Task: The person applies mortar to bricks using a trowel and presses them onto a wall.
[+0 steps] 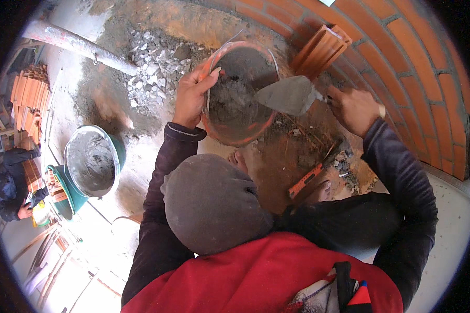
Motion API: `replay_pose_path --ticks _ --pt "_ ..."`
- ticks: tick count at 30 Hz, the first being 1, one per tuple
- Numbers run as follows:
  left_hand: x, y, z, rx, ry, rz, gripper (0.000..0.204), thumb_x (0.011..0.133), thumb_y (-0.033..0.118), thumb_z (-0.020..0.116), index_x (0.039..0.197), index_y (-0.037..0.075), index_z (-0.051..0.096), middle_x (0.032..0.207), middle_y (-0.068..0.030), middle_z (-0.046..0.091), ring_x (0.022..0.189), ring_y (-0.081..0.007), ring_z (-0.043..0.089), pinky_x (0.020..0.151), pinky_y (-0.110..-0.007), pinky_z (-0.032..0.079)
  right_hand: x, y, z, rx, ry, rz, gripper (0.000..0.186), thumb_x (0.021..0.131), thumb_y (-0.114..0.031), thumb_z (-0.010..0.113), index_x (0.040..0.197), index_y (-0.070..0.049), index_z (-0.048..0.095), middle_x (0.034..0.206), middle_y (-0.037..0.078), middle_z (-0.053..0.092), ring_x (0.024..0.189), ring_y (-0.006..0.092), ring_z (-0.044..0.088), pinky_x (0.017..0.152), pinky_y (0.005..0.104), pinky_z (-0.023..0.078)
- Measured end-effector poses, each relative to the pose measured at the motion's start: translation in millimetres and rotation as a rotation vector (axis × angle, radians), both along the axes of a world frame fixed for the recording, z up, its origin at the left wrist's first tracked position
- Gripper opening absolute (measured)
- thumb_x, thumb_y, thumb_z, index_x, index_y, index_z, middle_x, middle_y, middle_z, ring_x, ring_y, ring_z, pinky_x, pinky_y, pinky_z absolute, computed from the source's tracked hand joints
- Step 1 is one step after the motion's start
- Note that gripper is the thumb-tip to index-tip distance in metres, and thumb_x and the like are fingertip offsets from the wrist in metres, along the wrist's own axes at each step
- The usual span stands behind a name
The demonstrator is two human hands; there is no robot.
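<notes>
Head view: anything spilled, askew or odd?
Two things, both mild. Loose pale rubble lies scattered left of the orange bucket, outside any container. A hollow clay brick sits beside the brick wall, angled out of line with its courses. The trowel in the right hand looks normal.

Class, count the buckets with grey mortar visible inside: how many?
2: the orange bucket gripped by the left hand, and the green bucket in the picture's left part. Others may be hidden.

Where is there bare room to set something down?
Pale floor between the gray-filled green bucket and left sleeve; brown dirt between the orange bucket and orange tool. Crowded: gravel heap beyond the left hand, rubble near the brick wall.
</notes>
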State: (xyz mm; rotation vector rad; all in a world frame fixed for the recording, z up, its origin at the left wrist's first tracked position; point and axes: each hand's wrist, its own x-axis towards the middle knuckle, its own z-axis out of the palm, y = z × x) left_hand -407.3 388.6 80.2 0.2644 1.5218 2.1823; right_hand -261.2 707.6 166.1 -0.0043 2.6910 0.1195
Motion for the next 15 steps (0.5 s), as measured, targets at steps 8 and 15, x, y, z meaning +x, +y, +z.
replay_pose_path --ticks 8,15 --pt "6.5 9.5 -5.8 -0.048 0.110 0.010 0.031 0.094 0.011 0.063 0.118 -0.007 0.065 0.139 -0.0125 0.054 0.123 -0.0193 0.053 0.105 -0.031 0.038 -31.9 -18.6 -52.0 0.113 0.219 0.255 0.027 0.083 -0.020 0.061 0.108 -0.010 0.065 0.084 0.013 0.067 0.079 0.0317 0.069 0.068 0.0436 0.056" --pt "7.3 14.7 -18.5 0.011 0.148 0.064 0.028 0.095 0.012 0.062 0.115 -0.007 0.066 0.136 -0.0132 0.057 0.122 -0.0193 0.053 0.105 -0.032 0.038 -31.6 -32.5 -83.2 -0.036 0.028 0.219 0.026 0.081 -0.017 0.062 0.106 -0.008 0.063 0.079 0.017 0.067 0.072 0.0362 0.067 0.066 0.0485 0.053"
